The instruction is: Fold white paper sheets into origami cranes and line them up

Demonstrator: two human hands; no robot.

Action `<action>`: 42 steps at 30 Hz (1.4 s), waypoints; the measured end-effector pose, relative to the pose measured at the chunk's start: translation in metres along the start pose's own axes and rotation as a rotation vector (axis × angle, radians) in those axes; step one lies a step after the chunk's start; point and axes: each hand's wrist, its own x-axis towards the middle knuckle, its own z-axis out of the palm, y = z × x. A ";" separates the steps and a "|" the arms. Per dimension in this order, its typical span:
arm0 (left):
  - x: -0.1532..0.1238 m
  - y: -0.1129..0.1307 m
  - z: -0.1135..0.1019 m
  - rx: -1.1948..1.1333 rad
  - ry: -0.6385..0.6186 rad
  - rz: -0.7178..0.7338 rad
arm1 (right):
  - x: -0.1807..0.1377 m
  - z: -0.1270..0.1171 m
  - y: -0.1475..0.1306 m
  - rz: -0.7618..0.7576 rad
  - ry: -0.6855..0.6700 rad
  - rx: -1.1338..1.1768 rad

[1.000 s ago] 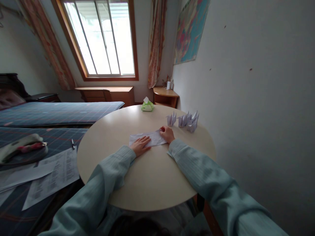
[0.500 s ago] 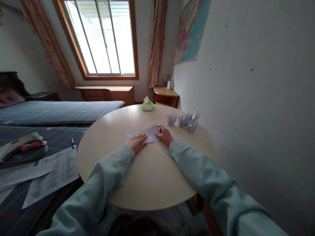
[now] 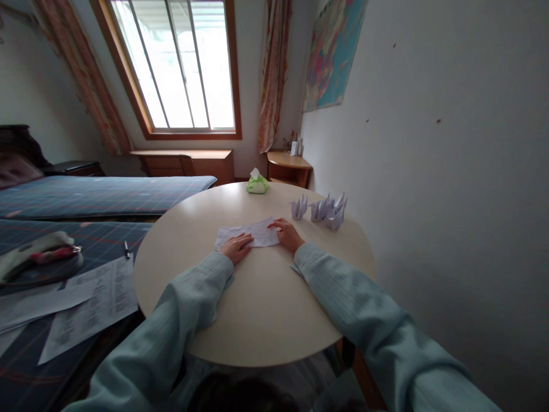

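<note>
A folded strip of white paper (image 3: 261,230) lies on the round pale table (image 3: 266,315), with crease marks showing on it. My left hand (image 3: 236,248) rests flat across its lower left part, fingers stretched out. At the right end of the strip, my right hand (image 3: 289,234) has its fingers bent and closed on the paper's edge. Beyond my right hand stands a folded paper crane (image 3: 299,207). A cluster of several more paper cranes (image 3: 329,212) sits just right of it.
A green tissue pack (image 3: 257,183) stands at the table's far edge. To the left, a bed (image 3: 107,237) with a plaid cover holds printed sheets (image 3: 96,303), a pen (image 3: 127,249) and a bag-like item (image 3: 47,254). The white wall (image 3: 437,217) runs close along the right.
The paper strip has turned slightly and now lies more level, its left end a little farther left. My right fingers have shifted slightly left and up along its edge.
</note>
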 end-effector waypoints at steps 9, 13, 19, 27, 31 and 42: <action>0.001 -0.010 -0.004 -0.066 0.013 0.026 | 0.001 -0.014 -0.003 -0.255 -0.336 -0.120; 0.001 -0.008 0.001 0.042 -0.040 0.123 | 0.000 -0.010 -0.008 -0.092 -0.324 -0.047; -0.006 0.022 0.004 0.099 -0.116 0.228 | -0.001 -0.011 -0.013 0.006 -0.244 -0.253; -0.009 0.031 0.007 0.198 -0.096 0.191 | -0.002 -0.004 -0.021 0.071 -0.276 -0.459; -0.008 0.027 0.006 0.286 -0.163 0.154 | -0.003 0.000 -0.026 0.097 -0.283 -0.522; -0.008 0.033 0.003 0.326 -0.092 0.198 | -0.007 0.005 -0.040 0.075 -0.273 -0.656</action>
